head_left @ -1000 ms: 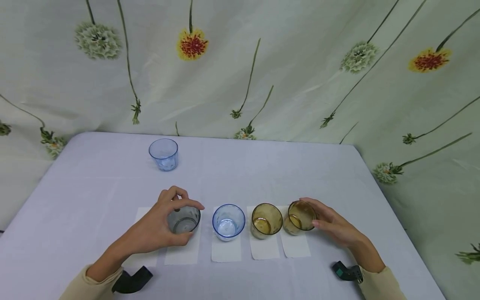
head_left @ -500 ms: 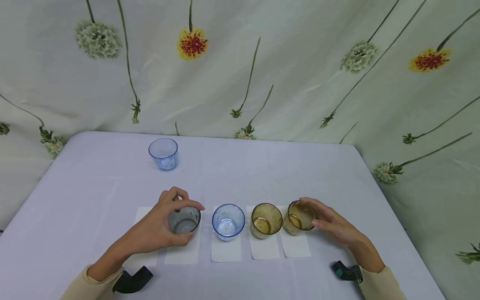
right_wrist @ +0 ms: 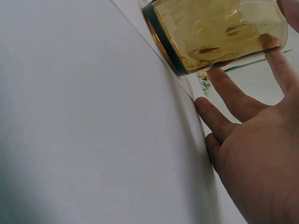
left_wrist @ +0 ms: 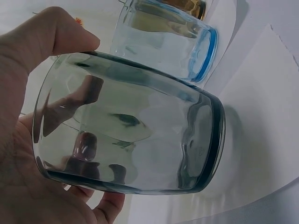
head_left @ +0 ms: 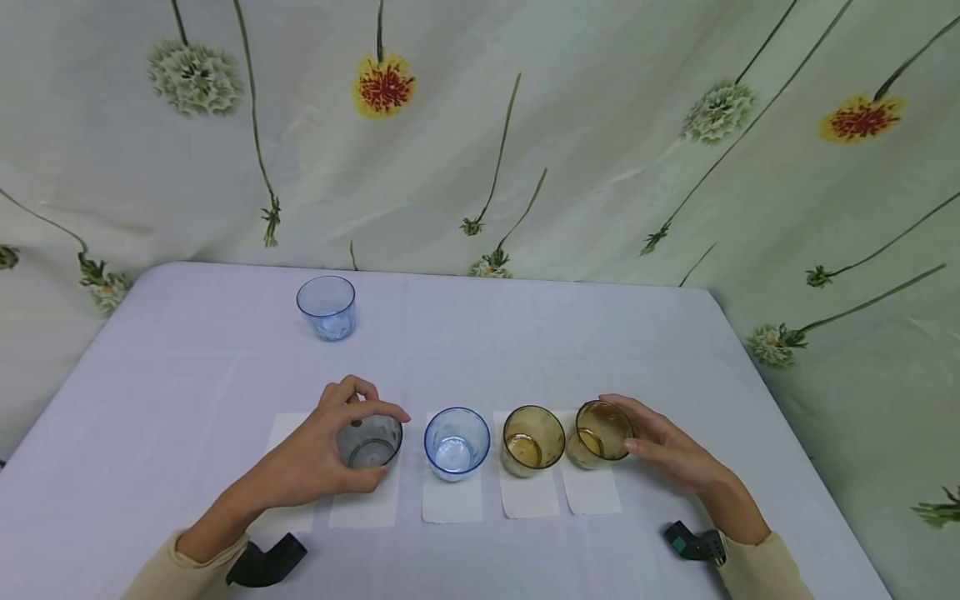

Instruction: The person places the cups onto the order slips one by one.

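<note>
In the head view my left hand [head_left: 322, 467] grips a smoky grey drinking glass [head_left: 372, 442] over a white paper slip [head_left: 365, 512]. The left wrist view shows the thumb and fingers around the grey glass [left_wrist: 140, 126], its base close to the paper. To its right stands a blue glass [head_left: 456, 454], then an amber glass [head_left: 525, 450], each on its own slip. My right hand [head_left: 678, 454] holds a second amber glass [head_left: 596, 437] at the row's right end, thumb and index finger at its upper part; other fingers are spread near the tabletop in the right wrist view.
Another blue glass [head_left: 330, 321] stands upright at the back left of the white-covered table [head_left: 525, 333]. A leftmost paper slip [head_left: 285, 521] lies partly under the left forearm. A flower-print cloth [head_left: 585, 142] hangs behind the table. Black camera mounts are on both wrists.
Almost nothing has moved. My left hand and the grey glass appear shifted very slightly to the right; the right hand and its amber glass stay in place.
</note>
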Demonstrator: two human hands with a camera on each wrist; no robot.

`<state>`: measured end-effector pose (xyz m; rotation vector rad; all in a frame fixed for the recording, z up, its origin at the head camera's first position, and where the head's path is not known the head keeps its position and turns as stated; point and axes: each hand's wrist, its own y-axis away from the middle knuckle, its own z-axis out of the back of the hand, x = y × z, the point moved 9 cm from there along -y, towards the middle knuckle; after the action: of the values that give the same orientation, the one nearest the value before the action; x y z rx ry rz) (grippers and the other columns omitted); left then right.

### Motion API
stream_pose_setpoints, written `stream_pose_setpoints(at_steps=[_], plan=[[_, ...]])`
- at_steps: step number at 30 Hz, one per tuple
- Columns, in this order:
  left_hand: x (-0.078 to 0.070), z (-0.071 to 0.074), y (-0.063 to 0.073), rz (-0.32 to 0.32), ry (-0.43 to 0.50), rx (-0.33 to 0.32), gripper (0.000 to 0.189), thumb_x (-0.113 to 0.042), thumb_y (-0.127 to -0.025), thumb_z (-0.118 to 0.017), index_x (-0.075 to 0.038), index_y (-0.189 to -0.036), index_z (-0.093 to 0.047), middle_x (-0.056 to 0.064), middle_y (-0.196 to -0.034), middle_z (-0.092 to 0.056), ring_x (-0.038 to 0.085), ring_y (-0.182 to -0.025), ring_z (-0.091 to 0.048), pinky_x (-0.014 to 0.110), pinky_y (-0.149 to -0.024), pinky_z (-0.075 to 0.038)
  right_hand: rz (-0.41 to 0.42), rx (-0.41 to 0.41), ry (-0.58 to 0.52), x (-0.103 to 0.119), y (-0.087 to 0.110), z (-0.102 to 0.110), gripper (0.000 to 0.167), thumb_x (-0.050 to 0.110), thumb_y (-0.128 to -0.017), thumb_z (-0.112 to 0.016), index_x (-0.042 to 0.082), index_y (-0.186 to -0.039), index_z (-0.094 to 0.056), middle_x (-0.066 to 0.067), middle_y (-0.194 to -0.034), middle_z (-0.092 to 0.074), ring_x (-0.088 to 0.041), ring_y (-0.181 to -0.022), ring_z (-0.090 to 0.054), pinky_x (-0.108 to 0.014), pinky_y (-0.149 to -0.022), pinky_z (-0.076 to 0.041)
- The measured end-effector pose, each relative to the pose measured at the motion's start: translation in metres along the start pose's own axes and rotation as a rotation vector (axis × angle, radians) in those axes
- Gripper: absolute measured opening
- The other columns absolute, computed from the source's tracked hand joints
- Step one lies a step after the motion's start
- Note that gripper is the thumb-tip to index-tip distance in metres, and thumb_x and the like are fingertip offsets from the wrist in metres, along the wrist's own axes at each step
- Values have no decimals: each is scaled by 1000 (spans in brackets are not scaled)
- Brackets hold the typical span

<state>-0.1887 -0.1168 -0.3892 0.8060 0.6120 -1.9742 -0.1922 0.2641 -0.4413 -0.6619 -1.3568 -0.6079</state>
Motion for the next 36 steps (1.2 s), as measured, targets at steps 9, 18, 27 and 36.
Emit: stream_pose_setpoints(at_steps=[9, 18, 27, 36], plan=[[1, -3, -1, -7, -14, -4, 57, -14, -70, -87, -38, -119, -69, -4, -113, -45, 17, -108, -32, 42, -84, -44, -7, -7, -1, -1, 1, 1, 58, -10, -101, -38, -1, -156, -21, 4, -158, -36, -3, -146, -28, -14, -113, -23], [3, -4, -1, -8, -34, -9, 56, -15, -70, -87, -33, -120, -70, -4, -111, -45, 16, -108, -33, 42, -84, -45, -4, -1, 0, -1, 1, 1, 59, -10, -101, -37, -2, -156, -20, 1, -159, -35, -6, -147, -28, -15, -114, -22], [2, -5, -1, -4, -23, -2, 55, -14, -70, -87, -32, -120, -70, -3, -110, -45, 17, -108, -33, 43, -84, -44, 8, 4, -9, 1, 1, -1, 59, -11, -101, -36, -2, -156, -21, 1, -159, -35, -5, -147, -27, -15, -113, -23], [3, -5, -2, -1, -31, -2, 55, -15, -71, -87, -33, -120, -70, -3, -111, -45, 17, -107, -33, 42, -83, -44, 3, 7, -16, 1, 1, -1, 58, -10, -101, -36, -1, -157, -20, 1, -159, -34, -4, -148, -26, -14, -114, -23]])
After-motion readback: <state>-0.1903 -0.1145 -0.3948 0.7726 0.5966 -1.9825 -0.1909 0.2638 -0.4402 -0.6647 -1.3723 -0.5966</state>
